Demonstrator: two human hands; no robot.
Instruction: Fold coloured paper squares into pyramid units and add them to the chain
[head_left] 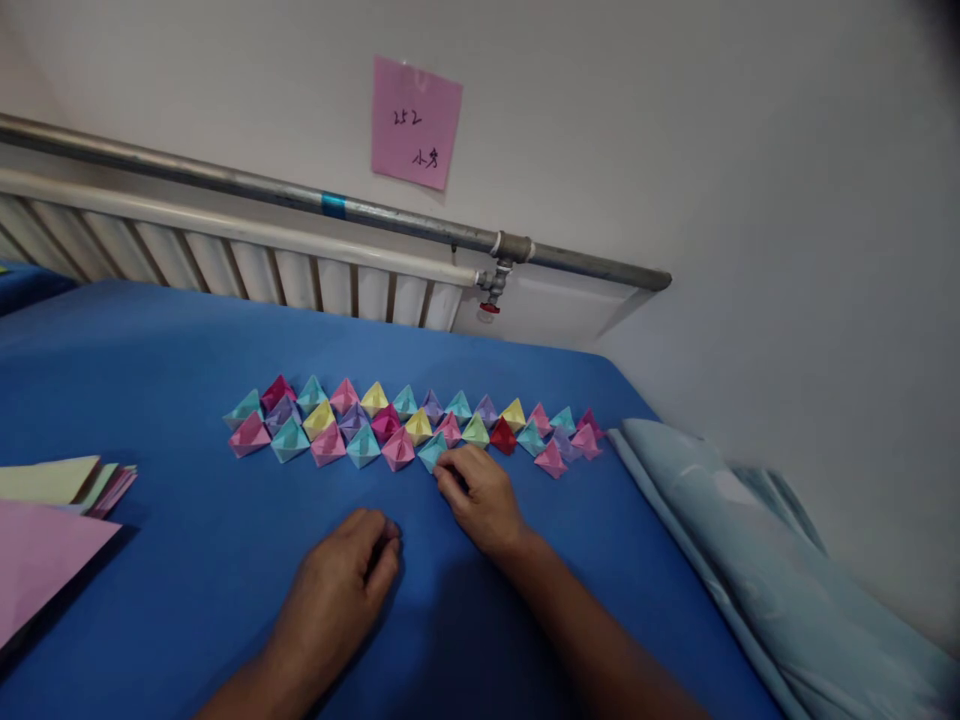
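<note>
Small folded paper boats in pink, teal, yellow, purple and red stand in close rows on the blue tabletop (187, 600). At the near row, my right hand (480, 497) has its thumb and finger pinched at the right edge of a teal paper boat (432, 453). Just left of that boat stands a pink paper boat (398, 451). A red paper boat (503, 436) is behind and right of my right hand. Nearer to me, my left hand (341, 575) rests over the table with curled fingers, and nothing shows in it.
A stack of coloured paper sheets (52, 480) lies at the left, under a large pink sheet (45, 560). Folded light-blue cloth (735, 560) covers the right edge. Behind the table are a radiator (255, 270), a metal pipe (247, 185) and a red-handled valve (490, 308).
</note>
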